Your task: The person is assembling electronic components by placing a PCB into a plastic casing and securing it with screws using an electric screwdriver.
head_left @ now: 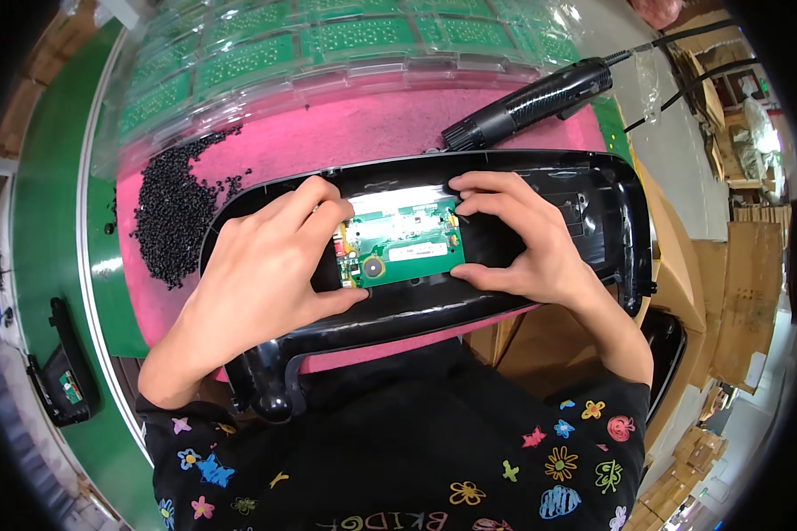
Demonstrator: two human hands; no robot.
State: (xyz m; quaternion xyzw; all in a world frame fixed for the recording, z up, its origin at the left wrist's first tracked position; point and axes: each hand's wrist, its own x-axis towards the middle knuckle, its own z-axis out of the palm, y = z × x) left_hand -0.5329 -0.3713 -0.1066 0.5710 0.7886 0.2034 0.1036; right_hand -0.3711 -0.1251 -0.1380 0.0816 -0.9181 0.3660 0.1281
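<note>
Your black shirt (372, 434) is nearest; beyond it, your left hand (279, 252) and right hand (527, 234) each grasp one short end of the green circuit board (412, 234). Its long axis runs left-right between them, over the black housing (416, 310); neither hand's nearer.

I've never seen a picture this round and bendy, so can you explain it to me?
There's no robot here, just a person. A wide camera on their head looks down, which makes straight edges curve. The left hand and right hand hold a green circuit board by its ends, over a long black plastic shell. I can't tell whether board and shell touch. The shell lies on a pink mat, with a pile of tiny black pieces and a black handheld tool nearby.
</note>
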